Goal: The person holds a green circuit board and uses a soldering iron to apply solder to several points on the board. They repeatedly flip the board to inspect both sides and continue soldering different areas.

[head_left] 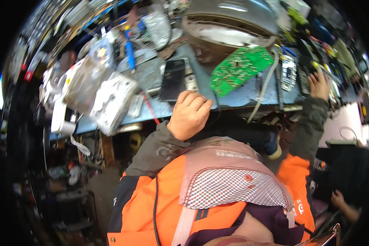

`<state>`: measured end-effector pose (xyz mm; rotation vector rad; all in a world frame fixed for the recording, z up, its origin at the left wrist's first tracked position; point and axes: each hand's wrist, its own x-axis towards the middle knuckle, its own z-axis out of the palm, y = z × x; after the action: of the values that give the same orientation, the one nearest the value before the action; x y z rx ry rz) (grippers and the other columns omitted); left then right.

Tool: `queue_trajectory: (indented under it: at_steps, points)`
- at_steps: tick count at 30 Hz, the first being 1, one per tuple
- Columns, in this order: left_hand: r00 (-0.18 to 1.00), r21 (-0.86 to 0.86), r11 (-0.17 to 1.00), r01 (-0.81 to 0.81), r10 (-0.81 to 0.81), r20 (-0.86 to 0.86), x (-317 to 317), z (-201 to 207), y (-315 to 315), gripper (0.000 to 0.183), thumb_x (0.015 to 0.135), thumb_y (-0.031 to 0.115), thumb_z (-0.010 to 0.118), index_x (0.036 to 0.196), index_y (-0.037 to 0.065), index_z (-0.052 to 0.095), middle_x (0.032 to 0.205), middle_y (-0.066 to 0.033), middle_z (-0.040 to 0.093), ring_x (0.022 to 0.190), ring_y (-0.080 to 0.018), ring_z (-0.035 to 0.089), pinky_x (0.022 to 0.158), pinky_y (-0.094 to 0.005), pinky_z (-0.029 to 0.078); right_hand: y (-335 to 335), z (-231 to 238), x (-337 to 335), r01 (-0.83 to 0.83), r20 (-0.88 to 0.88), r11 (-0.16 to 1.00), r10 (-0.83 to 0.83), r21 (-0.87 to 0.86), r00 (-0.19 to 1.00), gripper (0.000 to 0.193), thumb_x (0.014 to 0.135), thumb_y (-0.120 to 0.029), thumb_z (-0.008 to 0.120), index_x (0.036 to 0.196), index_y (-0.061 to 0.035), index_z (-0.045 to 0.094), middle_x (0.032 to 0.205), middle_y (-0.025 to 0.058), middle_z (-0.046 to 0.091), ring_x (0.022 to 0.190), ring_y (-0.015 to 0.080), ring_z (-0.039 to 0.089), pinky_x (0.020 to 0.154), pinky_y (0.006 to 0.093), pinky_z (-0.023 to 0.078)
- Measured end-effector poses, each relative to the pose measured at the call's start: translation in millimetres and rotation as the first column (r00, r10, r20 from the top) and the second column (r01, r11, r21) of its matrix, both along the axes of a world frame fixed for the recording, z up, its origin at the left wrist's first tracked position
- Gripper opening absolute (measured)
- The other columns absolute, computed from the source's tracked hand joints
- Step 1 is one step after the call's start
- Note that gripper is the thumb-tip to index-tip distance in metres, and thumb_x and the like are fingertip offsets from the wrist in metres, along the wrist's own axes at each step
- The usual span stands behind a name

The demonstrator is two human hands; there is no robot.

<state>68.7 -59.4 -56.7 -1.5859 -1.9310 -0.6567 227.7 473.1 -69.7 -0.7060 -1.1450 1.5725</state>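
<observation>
One bare left hand (191,115), fingers curled, is at the front edge of the blue bench (242,95), by the near end of a dark-screened phone (173,80). The phone lies flat, left of the green circuit board (242,69). Underside of the left hand hidden; cannot tell whether it grips anything or just meets the phone. Right hand (319,86) is stretched out to the far right, fingers among a cluster of tools (334,76); its grasp cannot be told either.

Risks (judgement): the phone's near end is close to the edge; a knock from the left wrist or a sleeve could tip it off. The pale cable (267,88) hangs over the edge; if snagged, it might drag small parts along. The board leans by the brown housing (203,53); a bump could slide it and scratch its solder side.

Containers: clear plastic bag (84,86), left, contents blurred. Behind it, a clear tub (102,52) with some yellowish bits, kind not readable. Brown housing: pale interior visible, nothing identifiable inside.
</observation>
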Motion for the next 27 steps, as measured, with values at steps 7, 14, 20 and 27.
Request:
queue_trajectory:
  at_steps: [7,14,20,27]
  points:
    - [0.75,0.282,0.695,-0.661,0.623,0.222,-36,2,-119,0.015,0.088,0.002,0.074,0.103,0.005,0.074,0.091,-0.0109,0.071,0.087,-0.0336,0.066,0.078,-0.0444,0.049,-195,-40,39,0.036,-0.01,0.99,-0.035,0.137,0.999,0.02,0.103,-0.007,0.067,0.12,0.0028,0.065,0.091,0.0071,0.065,0.07,0.014,0.059,0.064,0.0302,0.053]
    - [0.558,0.006,0.596,-0.803,0.748,0.359,-96,13,-216,0.016,0.087,0.01,0.073,0.101,0.006,0.08,0.098,-0.0124,0.074,0.093,-0.0355,0.068,0.085,-0.0453,0.053,-326,-88,55,-0.394,0.28,0.918,0.371,0.032,0.885,0.01,0.099,-0.001,0.07,0.109,0.0015,0.07,0.087,0.0046,0.069,0.067,0.0091,0.062,0.059,0.0237,0.051]
    - [0.5,-0.167,0.57,-0.804,0.801,0.329,-122,16,-229,0.017,0.086,0.013,0.072,0.097,0.007,0.083,0.094,-0.0151,0.074,0.092,-0.0379,0.069,0.084,-0.0465,0.054,-339,-95,58,-0.396,0.356,0.918,0.367,0.009,0.859,0.011,0.099,-0.001,0.07,0.11,0.0009,0.07,0.087,0.0025,0.068,0.068,0.0071,0.061,0.06,0.0222,0.051]
    - [0.503,-0.232,0.547,-0.804,0.835,0.224,-139,8,-236,0.017,0.085,0.018,0.074,0.097,0.014,0.085,0.095,-0.0116,0.072,0.098,-0.0358,0.069,0.087,-0.0488,0.053,-350,-96,57,-0.422,0.386,0.906,0.399,-0.029,0.832,0.011,0.099,-0.001,0.071,0.11,0.0002,0.07,0.087,0.0013,0.067,0.068,0.0066,0.06,0.06,0.0215,0.05]
